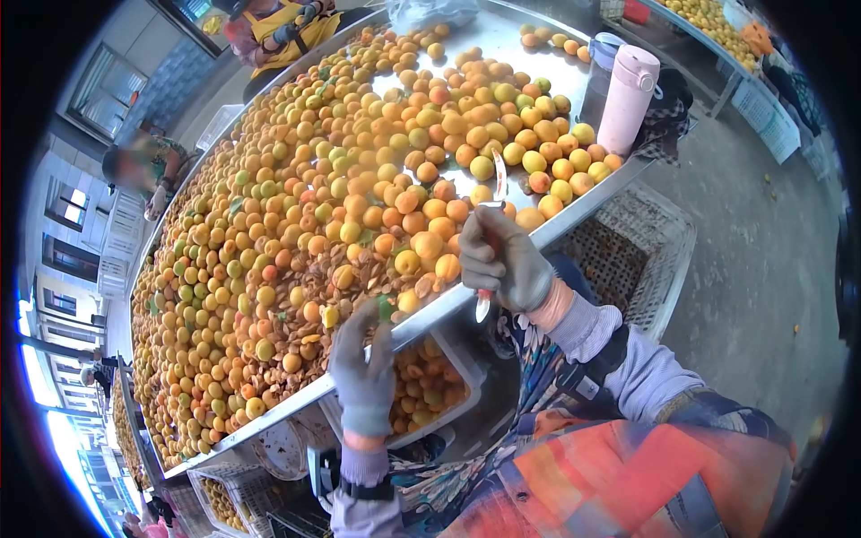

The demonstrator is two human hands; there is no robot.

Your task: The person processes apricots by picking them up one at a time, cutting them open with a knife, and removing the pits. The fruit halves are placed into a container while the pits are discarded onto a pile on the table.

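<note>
My right hand [507, 260], in a grey glove, is closed around a small knife [500, 175] above the table's near edge. The knife's curved blade points up, and a pale metal end shows below the fist. My left hand [363, 368], also gloved, is at the metal rim with fingers apart and nothing visible in them. Just beyond it lies a heap of brown apricot pits [309, 291]. Apricots [359, 170], yellow to orange with some green, cover much of the table [560, 85].
A pink bottle [630, 100] and a clear bottle [599, 76] stand at the right corner. Below the edge are a crate of apricots [430, 381] and a white plastic basket [659, 242]. Co-workers [282, 36] [148, 170] stand along the far side.
</note>
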